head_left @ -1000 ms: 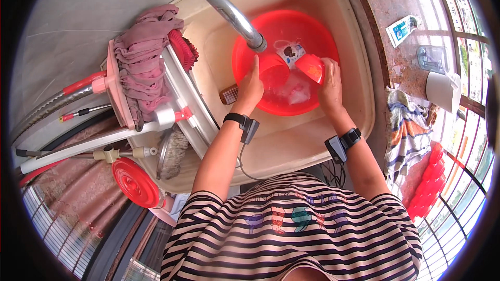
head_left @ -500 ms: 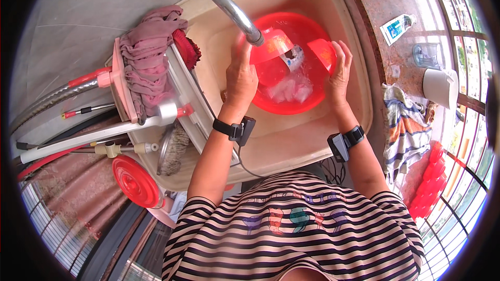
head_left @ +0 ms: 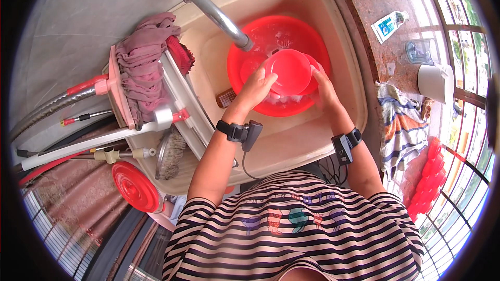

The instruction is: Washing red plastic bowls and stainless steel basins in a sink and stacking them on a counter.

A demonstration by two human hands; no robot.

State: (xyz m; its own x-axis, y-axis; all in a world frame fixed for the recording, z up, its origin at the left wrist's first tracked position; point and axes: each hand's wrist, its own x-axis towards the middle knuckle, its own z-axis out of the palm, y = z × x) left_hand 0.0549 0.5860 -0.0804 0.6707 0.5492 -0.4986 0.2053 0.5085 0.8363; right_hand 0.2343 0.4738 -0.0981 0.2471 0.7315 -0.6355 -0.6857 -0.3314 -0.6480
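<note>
My left hand (head_left: pixel 255 89) is closed on the rim of a red bowl (head_left: pixel 291 72), with the thumb lying over its edge. The bowl is tipped so that its round inside faces up at me. Behind its right side shows part of a second red bowl (head_left: pixel 314 63), and my right hand (head_left: pixel 327 92) grips that one; its fingers are partly hidden. Both bowls are over a large red basin (head_left: pixel 317 36) with water in it. Under them, whitish, sudsy-looking stuff shows in the water.
The basin stands in a beige sink (head_left: pixel 346 80), under a grey metal faucet (head_left: pixel 219 18). A brown brush-like block (head_left: pixel 225 98) lies left of the basin. Mops and a purple cloth (head_left: pixel 143 57) crowd the left side. On the right counter are a tube (head_left: pixel 389 26), a clear cup (head_left: pixel 421 51) and a striped towel (head_left: pixel 401 125).
Both bowls, apart before, have come together over the near part of the basin. The left one has turned its inside upward. My view has shifted slightly.
</note>
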